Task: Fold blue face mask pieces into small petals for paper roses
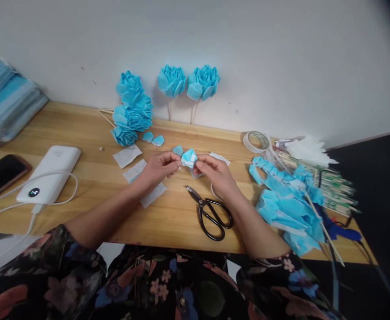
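Between my two hands is a small folded blue petal [189,157], pale on its lower part. My left hand [163,168] pinches its left edge, and my right hand [215,172] pinches its right edge. Just behind it lies another folded blue piece [178,150]. Two more blue petals [158,141] rest farther left. Pale fabric squares [134,170] are spread around and partly under my hands. Black-handled scissors [211,213] lie on the wooden table [173,222] in front of my right hand, blades pointing up and left.
Blue flowers on sticks [203,83] lean on the wall; several others [133,111] are heaped at left. A white power bank [50,173] with a cable and a phone [3,178] lie left. At right are a tape roll [256,141], blue fabric scraps [286,211] and a blue glue gun [343,232].
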Available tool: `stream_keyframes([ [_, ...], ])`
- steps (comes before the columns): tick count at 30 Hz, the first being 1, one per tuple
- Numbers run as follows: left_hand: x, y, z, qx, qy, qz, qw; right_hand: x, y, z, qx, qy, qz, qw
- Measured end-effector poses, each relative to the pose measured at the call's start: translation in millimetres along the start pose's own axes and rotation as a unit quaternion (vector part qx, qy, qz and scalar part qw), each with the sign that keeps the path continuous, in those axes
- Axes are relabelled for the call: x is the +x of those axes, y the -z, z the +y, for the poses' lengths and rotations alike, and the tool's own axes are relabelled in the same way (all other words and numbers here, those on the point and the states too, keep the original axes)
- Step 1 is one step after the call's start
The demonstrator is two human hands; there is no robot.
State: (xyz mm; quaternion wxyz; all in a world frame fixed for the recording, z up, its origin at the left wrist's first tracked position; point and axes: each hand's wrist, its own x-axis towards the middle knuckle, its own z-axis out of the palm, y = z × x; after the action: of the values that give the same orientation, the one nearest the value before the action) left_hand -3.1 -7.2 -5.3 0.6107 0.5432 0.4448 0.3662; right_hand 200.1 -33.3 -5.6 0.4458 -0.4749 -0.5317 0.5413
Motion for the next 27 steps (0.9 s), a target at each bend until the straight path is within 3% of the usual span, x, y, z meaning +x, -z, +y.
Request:
stream_keyframes([
  [7,-1,-1,1,-0.02,0.008,-0.016,1.0,-3,-6,-2,-0.043,0.021,0.005,0.999],
  [13,2,2,3,-0.089,0.018,0.031,0.995,-3,-6,-3,-0.062,0.015,-0.002,0.998],
  [20,-2,1,7,0.015,-0.032,-0.011,0.999,-6,-11,-2,-0.115,0.021,-0.029,0.993],
  [27,0,1,2,0.016,-0.034,-0.017,0.999,-6,-10,-5,-0.083,0.009,-0.034,0.996],
])
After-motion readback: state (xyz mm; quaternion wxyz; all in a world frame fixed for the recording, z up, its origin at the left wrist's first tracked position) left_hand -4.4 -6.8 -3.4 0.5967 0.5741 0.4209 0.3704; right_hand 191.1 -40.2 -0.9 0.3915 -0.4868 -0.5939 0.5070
